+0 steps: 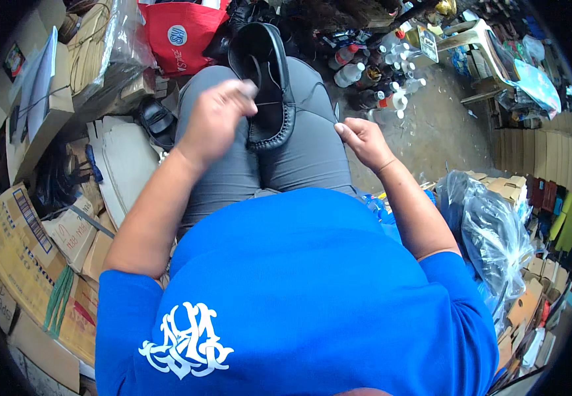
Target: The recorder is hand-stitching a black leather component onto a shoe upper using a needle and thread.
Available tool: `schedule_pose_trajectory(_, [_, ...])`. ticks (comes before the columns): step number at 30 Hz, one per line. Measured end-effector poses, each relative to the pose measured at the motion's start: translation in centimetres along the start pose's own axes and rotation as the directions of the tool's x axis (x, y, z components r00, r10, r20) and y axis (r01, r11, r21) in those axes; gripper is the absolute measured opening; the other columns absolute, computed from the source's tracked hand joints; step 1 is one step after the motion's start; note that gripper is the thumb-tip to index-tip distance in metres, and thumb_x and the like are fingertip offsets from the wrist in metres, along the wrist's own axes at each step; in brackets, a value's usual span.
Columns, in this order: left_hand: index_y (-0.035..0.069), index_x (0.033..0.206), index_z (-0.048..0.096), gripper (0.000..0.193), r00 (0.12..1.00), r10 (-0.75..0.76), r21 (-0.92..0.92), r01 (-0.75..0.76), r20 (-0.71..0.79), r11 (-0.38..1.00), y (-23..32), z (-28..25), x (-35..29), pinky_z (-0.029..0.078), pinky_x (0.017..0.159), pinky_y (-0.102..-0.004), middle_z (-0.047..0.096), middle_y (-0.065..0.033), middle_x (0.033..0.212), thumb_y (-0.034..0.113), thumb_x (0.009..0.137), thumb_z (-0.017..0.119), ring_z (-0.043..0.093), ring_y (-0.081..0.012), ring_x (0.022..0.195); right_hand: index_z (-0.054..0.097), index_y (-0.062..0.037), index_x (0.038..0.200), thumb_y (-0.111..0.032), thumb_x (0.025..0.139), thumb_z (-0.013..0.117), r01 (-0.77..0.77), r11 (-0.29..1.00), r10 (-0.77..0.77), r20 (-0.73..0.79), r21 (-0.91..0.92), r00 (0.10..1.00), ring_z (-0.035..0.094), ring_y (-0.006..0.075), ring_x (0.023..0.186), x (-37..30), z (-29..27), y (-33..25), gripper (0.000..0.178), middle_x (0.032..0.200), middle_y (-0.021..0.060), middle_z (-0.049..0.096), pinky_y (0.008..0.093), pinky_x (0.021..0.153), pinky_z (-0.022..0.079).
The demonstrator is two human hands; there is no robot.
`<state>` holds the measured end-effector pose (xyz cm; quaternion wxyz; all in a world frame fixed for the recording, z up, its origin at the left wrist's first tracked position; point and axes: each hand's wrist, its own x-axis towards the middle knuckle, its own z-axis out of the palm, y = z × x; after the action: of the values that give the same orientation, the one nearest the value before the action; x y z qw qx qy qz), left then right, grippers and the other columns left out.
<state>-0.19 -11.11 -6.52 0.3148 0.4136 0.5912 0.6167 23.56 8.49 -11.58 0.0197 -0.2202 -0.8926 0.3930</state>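
A black moccasin-style shoe (287,125) rests on my grey-trousered thighs, its opening facing up and its gathered, stitched toe towards me. A thin dark thread (269,103) crosses the opening from the shoe's right side to my left hand (220,115). That hand is smeared by motion, but its fingers look pinched together on the thread beside the shoe's left edge. Another length of thread runs from the right side over my thigh to my right hand (364,140). There the thumb and fingers are pinched, and what shows at their tips is very small.
A red bag (184,36) lies beyond my knees, with a black sandal (157,122) to the left. Bottles (349,74) crowd the floor ahead right, near a pale plastic chair (480,39). Cardboard boxes (25,224) pile up left; a clear plastic bag (494,231) sits right.
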Motion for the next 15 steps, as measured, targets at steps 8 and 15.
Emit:
schedule_pose_trajectory(8, [0.008,0.117,0.063,0.031,0.958,0.148,0.801,-0.287,0.246,0.525,0.6,1.6,-2.7,0.037,0.093,-0.0394,0.062,-0.0091,0.092,0.015,0.086,0.061,0.058,-0.0258,0.094,0.067,-0.0075,0.097,-0.051,0.094,0.05,-0.369,0.569,0.307,0.226,0.735,0.924,0.03,0.0063,0.055,-0.2,-1.1,1.6,0.047,0.063,-0.0075,0.04,0.022,0.053,0.023])
schedule_pose_trajectory(15, [0.004,0.121,0.059,0.037,0.934,0.138,0.822,-0.355,0.328,0.446,0.7,2.5,-2.5,0.038,0.095,-0.0409,0.061,-0.0111,0.094,0.014,0.085,0.062,0.058,-0.0259,0.097,0.061,-0.0162,0.121,-0.039,0.085,0.065,-0.011,0.982,0.103,-0.483,0.191,0.87,0.053,0.0227,0.107,3.2,-4.3,-0.2,0.043,0.113,0.0071,0.058,0.0332,0.095,0.039])
